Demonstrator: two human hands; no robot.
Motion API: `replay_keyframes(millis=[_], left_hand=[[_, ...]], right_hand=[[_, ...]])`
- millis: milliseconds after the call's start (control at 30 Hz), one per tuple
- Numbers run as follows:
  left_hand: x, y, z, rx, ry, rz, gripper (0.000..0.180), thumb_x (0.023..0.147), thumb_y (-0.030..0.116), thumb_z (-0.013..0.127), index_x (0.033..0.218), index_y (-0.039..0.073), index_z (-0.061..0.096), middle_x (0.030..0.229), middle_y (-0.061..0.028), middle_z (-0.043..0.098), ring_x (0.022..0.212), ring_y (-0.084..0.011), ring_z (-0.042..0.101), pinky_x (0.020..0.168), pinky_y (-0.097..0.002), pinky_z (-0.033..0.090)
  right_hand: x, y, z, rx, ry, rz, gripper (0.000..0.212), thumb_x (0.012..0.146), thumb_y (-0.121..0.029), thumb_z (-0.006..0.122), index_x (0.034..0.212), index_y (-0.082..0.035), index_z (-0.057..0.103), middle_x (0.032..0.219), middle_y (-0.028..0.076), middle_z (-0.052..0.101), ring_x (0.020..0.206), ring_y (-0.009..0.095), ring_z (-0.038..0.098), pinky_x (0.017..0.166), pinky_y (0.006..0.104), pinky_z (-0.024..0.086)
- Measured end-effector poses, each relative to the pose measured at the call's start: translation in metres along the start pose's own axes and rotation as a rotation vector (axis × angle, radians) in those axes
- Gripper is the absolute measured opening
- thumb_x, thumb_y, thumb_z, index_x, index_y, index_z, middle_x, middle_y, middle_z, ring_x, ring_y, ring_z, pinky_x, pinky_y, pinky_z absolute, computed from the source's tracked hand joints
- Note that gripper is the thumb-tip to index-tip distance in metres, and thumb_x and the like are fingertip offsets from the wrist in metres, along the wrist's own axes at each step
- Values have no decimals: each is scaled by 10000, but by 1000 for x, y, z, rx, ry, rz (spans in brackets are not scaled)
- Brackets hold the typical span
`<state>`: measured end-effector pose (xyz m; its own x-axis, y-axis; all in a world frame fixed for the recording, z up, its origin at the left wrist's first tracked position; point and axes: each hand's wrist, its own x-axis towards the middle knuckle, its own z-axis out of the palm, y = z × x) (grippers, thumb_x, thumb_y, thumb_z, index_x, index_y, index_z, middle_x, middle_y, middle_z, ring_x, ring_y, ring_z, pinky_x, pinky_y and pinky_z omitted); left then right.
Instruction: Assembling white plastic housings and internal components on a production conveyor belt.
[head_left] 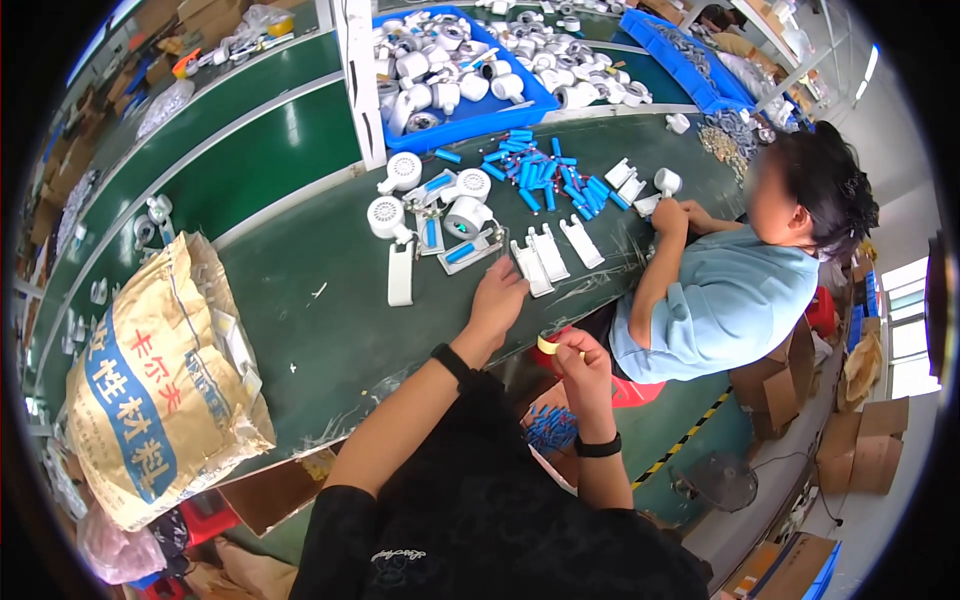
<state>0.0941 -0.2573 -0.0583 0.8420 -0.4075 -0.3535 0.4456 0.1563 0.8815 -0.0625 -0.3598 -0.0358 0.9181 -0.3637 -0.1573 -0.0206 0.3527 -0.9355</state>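
- Well left of the left grip: tan paper sack point(160, 400) on the green bench point(320, 350); I'd keep that forearm clear of it.
- Left of the fingertips, apart: white handle piece point(400, 275), beneath a round grilled head point(388, 217). Best left undisturbed.
- Just beyond the fingertips: open white housing point(484, 248), blue cylindrical cell point(461, 253) lying in it. Judgement: steady the housing by its rim; avoid dragging the cell or any wiring.
- Left hand point(498, 298): fingers partly curled, reaching to the housing's near end. From here I cannot tell whether they pinch anything.
- Just right of those fingertips: white shell pieces point(540, 260), side by side. Judgement: little elbow room; lift rather than sweep.
- Right hand point(585, 370): thumb and fingers closed on a pale yellow ring point(548, 345), likely a tape roll, held off the bench edge. Judgement: light pinch, so it can turn without being crushed.
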Motion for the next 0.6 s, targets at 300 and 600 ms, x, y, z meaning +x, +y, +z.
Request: replay_keyframes(millis=[300, 600], left_hand=[[0, -15, 0, -14, 78, 15, 567, 915, 35, 591, 1438, -92, 412, 1448, -185, 521, 1375, -277, 476, 1143, -328, 354], [-199, 46, -246, 1141, 822, 548, 307, 887, 100, 692, 1178, 9, 655, 1109, -182, 690, 1023, -367, 658, 902, -422, 526]], right_hand=[[-4, -1, 38, 355, -196, 54, 89, 881, -125, 556, 865, -38, 544, 777, 19, 512, 703, 149, 494, 674, 293, 399], [12, 36, 165, 441, -542, 572, 391, 1044, -342, 436, 715, -138, 378, 714, 4, 365, 619, 169, 429, 609, 326, 362]])
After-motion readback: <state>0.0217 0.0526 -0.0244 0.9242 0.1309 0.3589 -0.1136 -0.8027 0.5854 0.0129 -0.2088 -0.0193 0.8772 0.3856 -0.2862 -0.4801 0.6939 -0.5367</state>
